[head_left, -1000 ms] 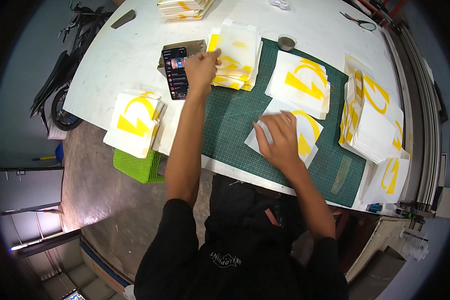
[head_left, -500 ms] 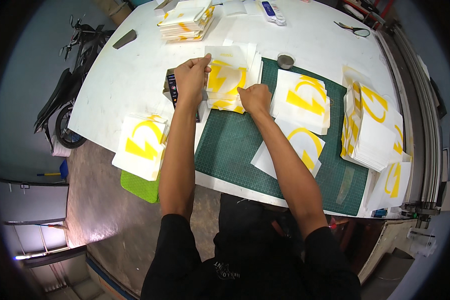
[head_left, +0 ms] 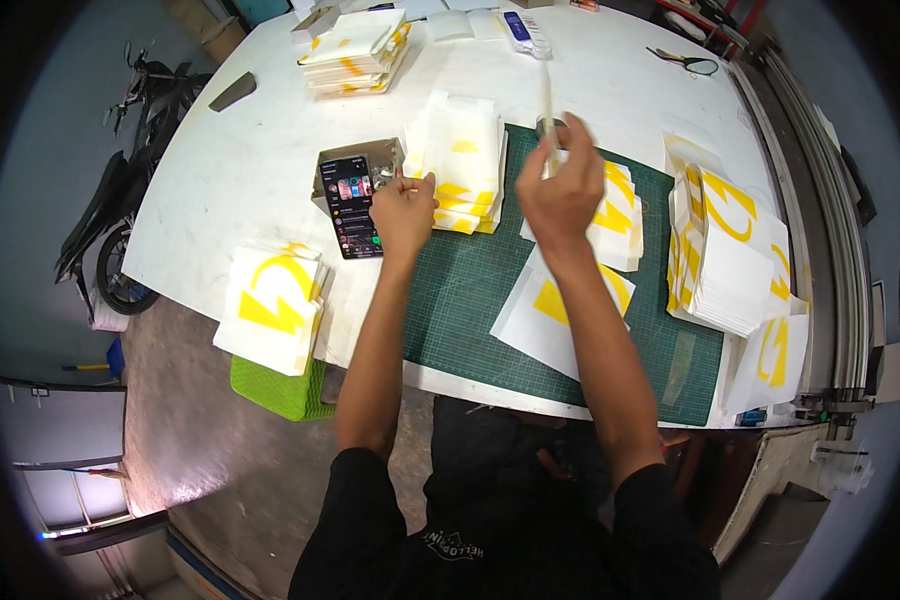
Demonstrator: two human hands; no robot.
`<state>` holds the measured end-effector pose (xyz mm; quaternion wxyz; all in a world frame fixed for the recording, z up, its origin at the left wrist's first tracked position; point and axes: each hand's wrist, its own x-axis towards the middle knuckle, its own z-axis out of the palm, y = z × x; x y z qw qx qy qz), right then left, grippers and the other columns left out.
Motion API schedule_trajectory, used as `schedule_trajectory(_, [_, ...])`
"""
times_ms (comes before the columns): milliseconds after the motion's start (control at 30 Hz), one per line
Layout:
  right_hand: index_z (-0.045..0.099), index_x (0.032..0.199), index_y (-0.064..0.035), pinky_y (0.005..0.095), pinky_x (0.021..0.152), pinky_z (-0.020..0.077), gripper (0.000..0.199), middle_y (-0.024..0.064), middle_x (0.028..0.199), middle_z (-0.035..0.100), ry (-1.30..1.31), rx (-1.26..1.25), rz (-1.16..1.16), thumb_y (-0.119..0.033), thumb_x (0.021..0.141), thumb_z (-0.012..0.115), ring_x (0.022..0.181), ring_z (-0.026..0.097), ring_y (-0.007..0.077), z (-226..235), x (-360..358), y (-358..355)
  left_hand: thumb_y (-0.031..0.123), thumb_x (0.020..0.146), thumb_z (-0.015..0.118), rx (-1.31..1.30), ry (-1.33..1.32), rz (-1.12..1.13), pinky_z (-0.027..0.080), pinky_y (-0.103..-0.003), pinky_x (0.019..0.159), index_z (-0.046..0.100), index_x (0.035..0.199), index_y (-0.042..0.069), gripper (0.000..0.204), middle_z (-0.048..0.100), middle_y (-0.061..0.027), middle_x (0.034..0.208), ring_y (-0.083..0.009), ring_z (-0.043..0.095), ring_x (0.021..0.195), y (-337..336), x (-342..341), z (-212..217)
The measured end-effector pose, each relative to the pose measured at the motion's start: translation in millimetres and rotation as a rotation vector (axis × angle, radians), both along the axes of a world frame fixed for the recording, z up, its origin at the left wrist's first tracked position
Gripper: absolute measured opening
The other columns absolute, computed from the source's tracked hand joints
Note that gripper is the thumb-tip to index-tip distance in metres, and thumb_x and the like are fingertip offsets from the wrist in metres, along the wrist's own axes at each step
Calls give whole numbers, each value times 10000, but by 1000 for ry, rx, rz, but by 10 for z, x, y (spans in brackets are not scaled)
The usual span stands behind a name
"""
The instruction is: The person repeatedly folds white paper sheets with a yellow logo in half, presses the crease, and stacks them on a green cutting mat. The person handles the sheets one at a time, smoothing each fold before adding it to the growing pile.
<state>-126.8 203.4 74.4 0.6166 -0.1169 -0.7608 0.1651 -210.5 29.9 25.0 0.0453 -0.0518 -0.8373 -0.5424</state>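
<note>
My right hand [head_left: 562, 190], raised over the far part of one green gridded cutting mat [head_left: 460, 330], pinches one thin pale strip [head_left: 547, 100] upright; it is blurred, perhaps a sheet seen edge-on. My left hand [head_left: 404, 215] has thumb and fingers drawn together beside the middle stack of white, yellow-printed pieces [head_left: 458, 160]; I cannot tell whether it grips one. Five such stacks show: one middle, one far left, one near left, two right. One black smartphone [head_left: 348, 200] leans left of my left hand.
</note>
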Motion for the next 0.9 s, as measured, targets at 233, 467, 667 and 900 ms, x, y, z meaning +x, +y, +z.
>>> schedule_trajectory(233, [670,918,-25,444,873,478,122,112,884,651,-306,202,177,-87,817,643,856,639,288,-699,-337,-655,200,975,786,191,175,31,439,-225,551,694,1124,-65,318,664,-39,635,-52,573,569,-198,688,160])
schedule_trajectory(467, [665,836,-48,439,859,471,59,95,800,631,-295,135,308,-84,789,659,809,630,295,-934,-333,-719,207,1000,770,329,86,-4,397,-191,564,696,1102,-25,265,651,-3,693,-33,569,603,-429,917,-27])
schedule_trajectory(667, [725,969,-26,468,924,465,271,136,945,720,-395,70,456,-267,859,782,935,681,306,-681,-170,-543,167,1004,757,370,51,-36,406,-193,550,693,1109,-44,244,650,-3,701,-23,541,591,-251,984,-120])
schedule_trajectory(900, [721,1150,20,459,945,555,359,234,1120,729,-743,-286,215,-254,925,778,1033,708,396,-604,1436,458,166,950,793,33,161,-225,498,-277,586,720,1084,-26,245,694,-71,811,-131,627,662,-253,1317,-298])
